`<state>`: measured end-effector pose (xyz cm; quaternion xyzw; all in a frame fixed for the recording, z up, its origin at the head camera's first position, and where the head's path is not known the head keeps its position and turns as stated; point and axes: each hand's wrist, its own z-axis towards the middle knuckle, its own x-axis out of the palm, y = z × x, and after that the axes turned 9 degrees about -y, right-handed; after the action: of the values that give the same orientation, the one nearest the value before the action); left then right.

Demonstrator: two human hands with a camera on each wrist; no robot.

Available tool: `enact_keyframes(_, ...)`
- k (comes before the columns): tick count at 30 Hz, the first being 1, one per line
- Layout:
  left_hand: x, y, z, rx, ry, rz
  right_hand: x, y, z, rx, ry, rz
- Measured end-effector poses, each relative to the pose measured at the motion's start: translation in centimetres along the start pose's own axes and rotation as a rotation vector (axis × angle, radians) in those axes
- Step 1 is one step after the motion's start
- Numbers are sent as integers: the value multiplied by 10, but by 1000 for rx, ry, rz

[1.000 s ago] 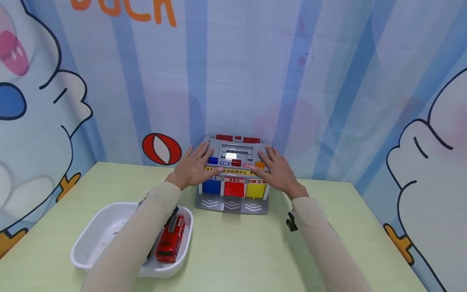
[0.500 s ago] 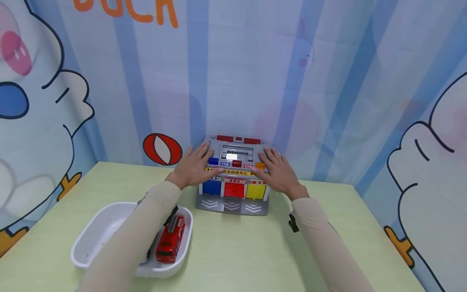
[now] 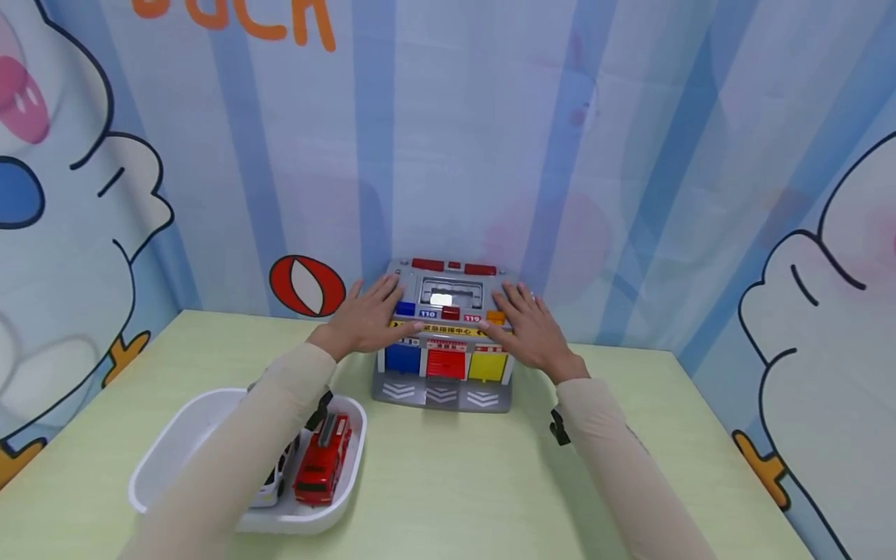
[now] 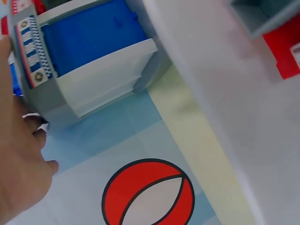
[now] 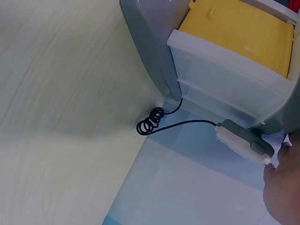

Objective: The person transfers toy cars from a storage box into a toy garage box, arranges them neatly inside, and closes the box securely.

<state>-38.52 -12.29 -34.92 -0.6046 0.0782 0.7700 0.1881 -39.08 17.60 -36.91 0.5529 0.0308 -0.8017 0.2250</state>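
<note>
A grey toy garage stands at the table's back edge. Blue, red and yellow doors line its front, under a yellow sign strip. My left hand rests on the left side of its roof, fingers extended and thumb along the front edge. On the roof's right side lies my right hand, its fingers spread and its thumb pointing inward. In the right wrist view, a small grey-and-white handset on a coiled black cord hangs at the garage's side, close to my right hand.
A white plastic basin stands at the front left, partly under my left forearm. It holds a red toy fire truck and a white toy car. A striped cartoon curtain backs the pale green table.
Both hands stay on the garage roof. My left forearm has shifted slightly left, showing more of the white car. The head view has moved a little.
</note>
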Motion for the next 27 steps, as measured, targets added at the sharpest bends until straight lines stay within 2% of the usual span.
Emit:
enact_keyframes(9,-14,2,-16,32,48,25,-1,2,0,3,2,14)
enact_keyframes(14,-18,3,-31,71,63,18,-1,1,1,1,-4,9)
enact_keyframes(21,-21,5,-53,83,59,-23,1,0,0,6,-8,10)
enact_keyframes(27,-26,8,-73,146,64,-43,3,-1,-1,6,-19,13)
